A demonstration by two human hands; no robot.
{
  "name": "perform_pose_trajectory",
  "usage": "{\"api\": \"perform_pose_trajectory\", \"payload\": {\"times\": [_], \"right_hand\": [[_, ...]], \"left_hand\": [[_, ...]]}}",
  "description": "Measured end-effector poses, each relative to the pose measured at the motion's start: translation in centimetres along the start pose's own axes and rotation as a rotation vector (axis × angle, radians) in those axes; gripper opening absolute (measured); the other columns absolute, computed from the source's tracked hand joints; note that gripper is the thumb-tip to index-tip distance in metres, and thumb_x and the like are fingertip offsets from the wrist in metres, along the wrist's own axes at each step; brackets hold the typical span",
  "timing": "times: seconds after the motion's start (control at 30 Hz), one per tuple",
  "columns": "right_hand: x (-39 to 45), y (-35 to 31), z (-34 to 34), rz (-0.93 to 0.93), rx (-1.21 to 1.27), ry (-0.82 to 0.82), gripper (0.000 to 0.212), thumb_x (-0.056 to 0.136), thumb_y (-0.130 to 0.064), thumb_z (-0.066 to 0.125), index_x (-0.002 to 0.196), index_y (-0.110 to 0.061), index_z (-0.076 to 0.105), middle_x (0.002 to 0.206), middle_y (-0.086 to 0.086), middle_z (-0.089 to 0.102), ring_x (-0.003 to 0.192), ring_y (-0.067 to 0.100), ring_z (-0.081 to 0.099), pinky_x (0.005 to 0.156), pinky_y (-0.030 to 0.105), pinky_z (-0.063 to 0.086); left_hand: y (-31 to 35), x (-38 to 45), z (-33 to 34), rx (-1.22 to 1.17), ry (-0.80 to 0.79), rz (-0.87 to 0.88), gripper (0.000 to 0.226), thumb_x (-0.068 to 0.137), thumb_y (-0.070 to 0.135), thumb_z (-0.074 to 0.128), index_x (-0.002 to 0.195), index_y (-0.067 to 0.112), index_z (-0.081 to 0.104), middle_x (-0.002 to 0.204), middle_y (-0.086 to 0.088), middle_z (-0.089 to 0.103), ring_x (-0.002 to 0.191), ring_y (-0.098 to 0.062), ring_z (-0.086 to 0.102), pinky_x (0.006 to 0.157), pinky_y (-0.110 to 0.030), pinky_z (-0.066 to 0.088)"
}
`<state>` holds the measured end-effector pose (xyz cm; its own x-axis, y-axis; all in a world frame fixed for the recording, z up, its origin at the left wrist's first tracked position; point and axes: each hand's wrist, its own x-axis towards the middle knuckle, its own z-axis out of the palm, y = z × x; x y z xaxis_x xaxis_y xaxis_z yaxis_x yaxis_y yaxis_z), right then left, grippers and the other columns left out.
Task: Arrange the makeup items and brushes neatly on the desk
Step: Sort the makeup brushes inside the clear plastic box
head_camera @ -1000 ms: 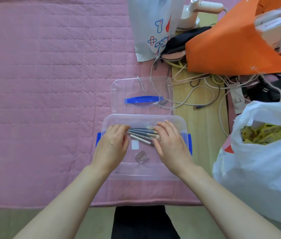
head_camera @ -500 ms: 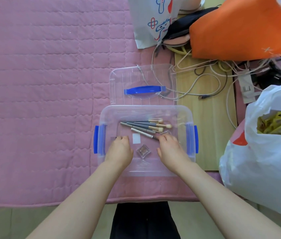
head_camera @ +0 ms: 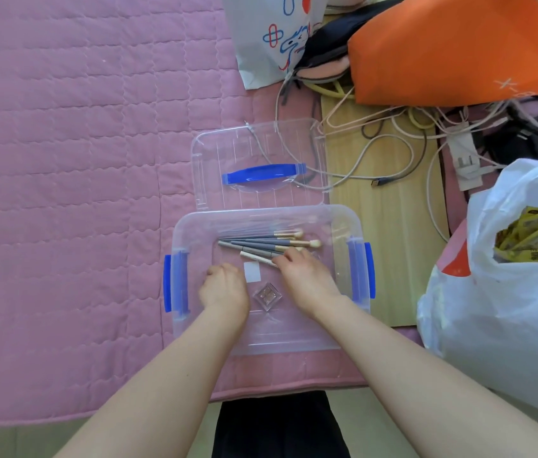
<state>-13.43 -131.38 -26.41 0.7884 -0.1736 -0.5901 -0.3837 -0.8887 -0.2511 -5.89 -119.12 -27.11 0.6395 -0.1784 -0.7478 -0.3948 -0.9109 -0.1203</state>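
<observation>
Brushes (head_camera: 266, 245): bundled in the clear box (head_camera: 343, 226), along its far wall, tips toward the right latch; both hands off the bundle now, where a second ago they pressed it together
Left hand (head_camera: 224, 287): grip curled on the box floor, drawn back toward the near wall; cannot tell whether anything held
Right hand (head_camera: 307, 277): fingertips on the nearest, pale-handled brush; grip half-curled, a pinch not confirmed
Small clear case (head_camera: 267, 295): between the hands, flat on the box floor
Lid (head_camera: 261, 173): off, lying just beyond the box on the pink quilted cover (head_camera: 62, 160)
Meaning: brushes gathered but still boxed; probably lifting out next; desk arrangement not yet begun
</observation>
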Motion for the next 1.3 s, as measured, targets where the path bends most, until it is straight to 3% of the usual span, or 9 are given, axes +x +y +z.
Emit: {"api": "perform_pose_trajectory", "payload": {"times": [0.13,0.23,0.63,0.87,1.0,1.13,1.3], "right_hand": [[1.0,-0.6,0.4,-0.039,-0.036,-0.01,0.039,0.084,0.002,0.052,0.12,-0.013,0.048,0.118,0.008,0.047,0.113,0.031,0.047,0.073,0.041,0.045],[1.5,-1.1,1.0,-0.027,-0.071,-0.007,0.039,0.084,0.001,0.053,0.12,-0.013,0.047,0.118,0.008,0.048,0.114,0.03,0.048,0.066,0.038,0.036],[1.5,-1.1,2.8,0.017,-0.061,0.018,0.038,0.084,0.003,0.05,0.119,-0.01,0.042,0.113,0.012,0.053,0.104,0.033,0.057,0.065,0.039,0.038],[1.1,0.2,3.6,0.133,-0.038,-0.034,0.023,0.094,-0.011,0.047,0.117,-0.01,0.047,0.119,0.01,0.055,0.11,0.031,0.056,0.072,0.04,0.048],[1.1,0.7,3.8,0.148,-0.009,-0.036,0.022,0.094,-0.01,0.045,0.116,-0.011,0.048,0.119,0.009,0.056,0.11,0.03,0.056,0.067,0.036,0.04],[1.2,0.6,3.5,0.177,0.014,-0.05,0.023,0.095,-0.011,0.044,0.118,-0.011,0.047,0.12,0.009,0.056,0.111,0.03,0.056,0.073,0.037,0.045],[1.0,0.8,3.1,0.188,0.011,-0.072,0.024,0.094,-0.01,0.047,0.118,-0.011,0.048,0.119,0.009,0.057,0.112,0.029,0.056,0.078,0.039,0.046]], "left_hand": [[0.2,0.6,0.8,0.022,0.01,0.014,0.043,0.096,0.003,0.037,0.138,-0.005,0.029,0.133,-0.021,0.044,0.117,-0.032,0.057,0.091,-0.037,0.048],[0.0,0.7,1.2,-0.018,0.038,0.01,0.037,0.092,-0.001,0.044,0.128,-0.001,0.036,0.125,-0.017,0.047,0.109,-0.029,0.061,0.081,-0.033,0.051],[-0.3,0.9,2.0,-0.045,0.117,0.025,0.033,0.088,-0.007,0.048,0.116,0.005,0.037,0.115,-0.013,0.047,0.096,-0.028,0.065,0.06,-0.033,0.044],[0.4,0.5,2.6,0.221,0.136,0.19,0.032,0.089,-0.002,0.047,0.12,0.001,0.039,0.118,-0.017,0.045,0.094,-0.026,0.063,0.065,-0.03,0.048],[0.0,-0.3,2.5,-0.024,0.153,0.084,0.042,0.084,-0.009,0.052,0.122,0.004,0.037,0.127,-0.016,0.036,0.096,-0.032,0.057,0.064,-0.034,0.041],[-0.2,-0.9,2.2,-0.276,0.16,-0.022,0.05,0.082,-0.016,0.044,0.129,-0.002,0.033,0.127,-0.018,0.04,0.105,-0.036,0.05,0.079,-0.039,0.044],[-0.5,-0.3,2.6,-0.132,0.101,-0.016,0.038,0.089,-0.012,0.042,0.125,-0.003,0.037,0.123,-0.017,0.047,0.112,-0.031,0.052,0.084,-0.036,0.047]]}}
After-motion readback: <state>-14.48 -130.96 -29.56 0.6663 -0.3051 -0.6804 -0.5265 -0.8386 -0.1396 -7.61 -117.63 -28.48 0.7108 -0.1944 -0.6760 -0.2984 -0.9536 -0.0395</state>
